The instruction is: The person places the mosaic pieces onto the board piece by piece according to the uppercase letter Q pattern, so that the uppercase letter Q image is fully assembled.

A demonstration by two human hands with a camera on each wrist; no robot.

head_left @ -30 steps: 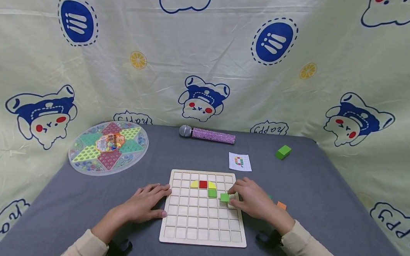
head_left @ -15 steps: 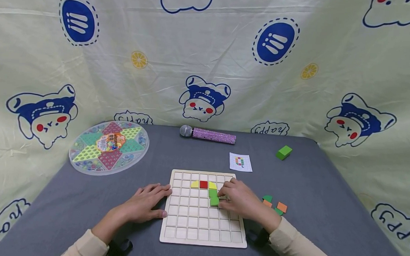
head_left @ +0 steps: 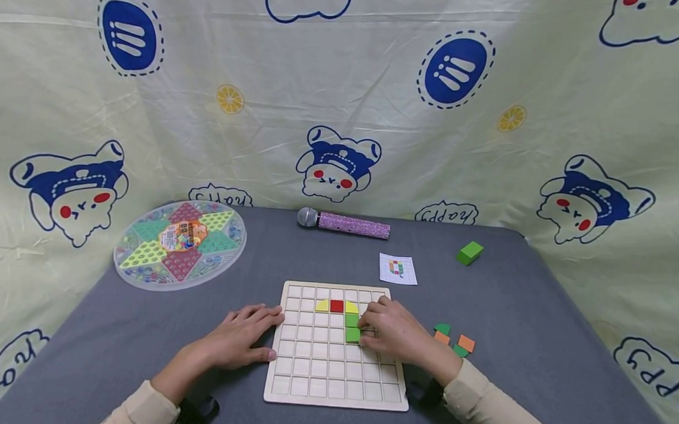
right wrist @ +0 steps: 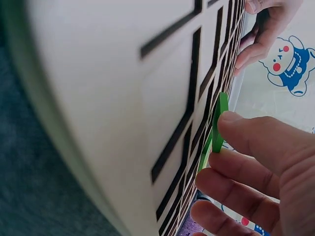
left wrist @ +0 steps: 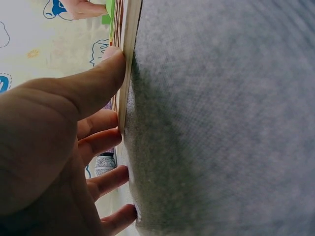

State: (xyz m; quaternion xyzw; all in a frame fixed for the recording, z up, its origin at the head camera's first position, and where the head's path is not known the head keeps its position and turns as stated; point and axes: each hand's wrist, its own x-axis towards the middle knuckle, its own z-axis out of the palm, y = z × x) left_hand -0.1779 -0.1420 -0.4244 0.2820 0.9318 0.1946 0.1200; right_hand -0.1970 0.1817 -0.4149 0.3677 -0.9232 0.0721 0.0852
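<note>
A pale wooden grid board point(head_left: 310, 369) lies on the table between both hands. My left hand point(head_left: 239, 338) rests against its left edge with fingers extended, thumb point(left wrist: 106, 78) touching the rim. My right hand point(head_left: 399, 333) is over the board's right side, pinching a green square tile point(head_left: 353, 335) at its right edge between thumb point(right wrist: 246, 130) and index finger. That tile, tilted in the right wrist view, is just below another green tile point(head_left: 352, 320). Above them, a red tile point(head_left: 337, 306) sits between two yellow tiles with slanted sides, one at left point(head_left: 322, 305).
Right of the board lie two orange tiles point(head_left: 466, 343) and two dark green pieces point(head_left: 442, 329). A small card with a coloured pattern point(head_left: 397, 269), a green block point(head_left: 470, 253), a purple microphone point(head_left: 353, 225) and a round game board point(head_left: 137, 230) lie farther back.
My right hand has moved left and slightly down with the green square tile, bringing it under the other green tile, then shifted it slightly into line. My left hand has stayed still.
</note>
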